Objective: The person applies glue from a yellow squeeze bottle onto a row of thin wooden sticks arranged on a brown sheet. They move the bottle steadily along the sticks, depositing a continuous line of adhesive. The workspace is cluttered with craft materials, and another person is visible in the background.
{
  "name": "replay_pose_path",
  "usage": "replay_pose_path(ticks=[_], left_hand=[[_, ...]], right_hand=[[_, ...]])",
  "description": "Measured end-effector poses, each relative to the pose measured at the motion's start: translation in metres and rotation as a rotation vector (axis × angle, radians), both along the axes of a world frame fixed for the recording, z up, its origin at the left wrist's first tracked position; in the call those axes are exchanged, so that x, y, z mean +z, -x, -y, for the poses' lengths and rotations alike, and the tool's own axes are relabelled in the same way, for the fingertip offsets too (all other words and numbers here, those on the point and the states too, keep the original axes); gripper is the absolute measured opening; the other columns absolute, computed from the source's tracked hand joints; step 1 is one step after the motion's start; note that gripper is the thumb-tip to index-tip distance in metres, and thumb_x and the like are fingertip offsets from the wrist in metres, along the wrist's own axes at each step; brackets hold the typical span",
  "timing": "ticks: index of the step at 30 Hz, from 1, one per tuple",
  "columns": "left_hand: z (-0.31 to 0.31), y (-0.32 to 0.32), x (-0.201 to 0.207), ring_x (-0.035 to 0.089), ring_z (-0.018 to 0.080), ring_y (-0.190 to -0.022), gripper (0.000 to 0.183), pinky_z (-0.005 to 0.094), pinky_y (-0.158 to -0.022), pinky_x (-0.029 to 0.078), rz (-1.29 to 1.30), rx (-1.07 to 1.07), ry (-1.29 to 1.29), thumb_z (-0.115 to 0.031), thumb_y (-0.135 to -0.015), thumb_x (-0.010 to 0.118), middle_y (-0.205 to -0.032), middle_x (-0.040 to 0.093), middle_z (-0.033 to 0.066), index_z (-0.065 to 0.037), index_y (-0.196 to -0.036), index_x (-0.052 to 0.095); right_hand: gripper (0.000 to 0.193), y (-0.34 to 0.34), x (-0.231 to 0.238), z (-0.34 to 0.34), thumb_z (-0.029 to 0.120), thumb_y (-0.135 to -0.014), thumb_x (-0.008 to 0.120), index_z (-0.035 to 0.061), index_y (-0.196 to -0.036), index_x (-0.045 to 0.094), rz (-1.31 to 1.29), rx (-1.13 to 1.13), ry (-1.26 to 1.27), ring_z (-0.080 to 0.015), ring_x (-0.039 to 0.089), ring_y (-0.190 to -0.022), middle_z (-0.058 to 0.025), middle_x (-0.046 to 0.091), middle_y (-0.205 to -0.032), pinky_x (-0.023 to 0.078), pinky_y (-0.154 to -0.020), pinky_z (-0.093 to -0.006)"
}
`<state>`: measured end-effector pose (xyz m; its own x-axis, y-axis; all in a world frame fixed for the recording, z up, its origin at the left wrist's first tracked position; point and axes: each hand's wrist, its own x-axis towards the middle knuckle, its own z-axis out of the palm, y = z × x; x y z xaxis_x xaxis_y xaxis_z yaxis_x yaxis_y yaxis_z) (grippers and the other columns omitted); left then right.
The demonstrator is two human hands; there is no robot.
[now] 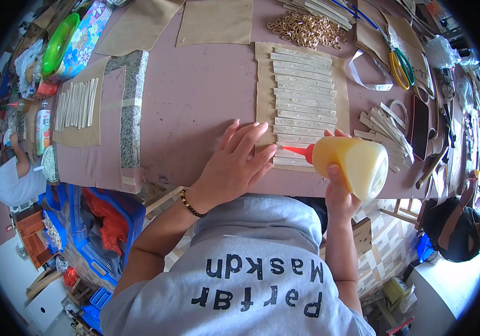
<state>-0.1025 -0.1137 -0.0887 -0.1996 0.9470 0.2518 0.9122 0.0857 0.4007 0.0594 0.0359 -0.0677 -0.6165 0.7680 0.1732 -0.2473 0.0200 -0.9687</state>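
Observation:
In my right hand [340,196] is a squeeze bottle [360,162] of yellowish liquid, tipped on its side with its red nozzle pointing left. The nozzle tip is over the lower end of a column of pale flat strips [304,103]. These strips lie crosswise, one below another, on a tan sheet [265,73]; small shiny wet-looking spots show on several. My left hand [231,165] rests beside the sheet's left edge, palm down with fingers spread. Its index finger and thumb are close to the nozzle tip, and nothing is held in it.
Gold-coloured links [307,29] lie heaped beyond the sheet. To the right are loose strips [388,131], green-and-yellow-handled scissors [401,67] and a white tape [363,78]. More strips [77,103] sit on a sheet at left. Another person [16,173] works at far left.

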Motion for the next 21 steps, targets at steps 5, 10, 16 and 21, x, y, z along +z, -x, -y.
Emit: replay_pose_path(ticks=[5,10,16,21], left_hand=[[-0.001,0.000,-0.001,0.045,0.0345,-0.124,0.033,0.0545,-0.107,0.034,-0.006,-0.005,0.005,-0.024,-0.089,0.063,-0.134,0.044,0.0190,-0.012,-0.119,0.060],[0.000,0.000,0.000,0.045,0.0344,-0.124,0.033,0.0545,-0.107,0.034,0.001,-0.007,0.004,-0.024,-0.089,0.063,-0.134,0.044,0.0192,-0.012,-0.119,0.060],[-0.001,-0.001,0.000,0.045,0.0342,-0.125,0.033,0.0543,-0.108,0.033,-0.006,-0.006,0.014,-0.025,-0.089,0.063,-0.134,0.044,0.0188,-0.013,-0.119,0.060],[0.000,-0.001,-0.002,0.044,0.0341,-0.125,0.033,0.0543,-0.108,0.033,-0.003,-0.004,0.010,-0.025,-0.089,0.063,-0.135,0.043,0.0184,-0.012,-0.119,0.060]], right_hand=[[0.055,0.005,-0.003,0.001,0.005,-0.084,0.069,-0.0001,-0.132,0.042,-0.013,0.020,-0.033,-0.0360,0.055,-0.120,-0.0191,0.052,-0.130,0.042,-0.103,-0.0482],[0.059,-0.001,-0.001,0.000,0.004,-0.084,0.070,0.0010,-0.135,0.039,0.019,-0.011,-0.024,-0.0352,0.053,-0.122,-0.0187,0.052,-0.130,0.041,-0.104,-0.0484],[0.060,0.000,0.000,0.002,0.003,-0.084,0.070,0.0016,-0.135,0.039,0.019,-0.002,-0.030,-0.0350,0.053,-0.121,-0.0187,0.052,-0.131,0.040,-0.105,-0.0483],[0.060,-0.002,0.001,-0.002,0.005,-0.083,0.070,0.0004,-0.134,0.038,0.050,-0.024,-0.081,-0.0349,0.054,-0.121,-0.0189,0.052,-0.130,0.041,-0.105,-0.0480]])
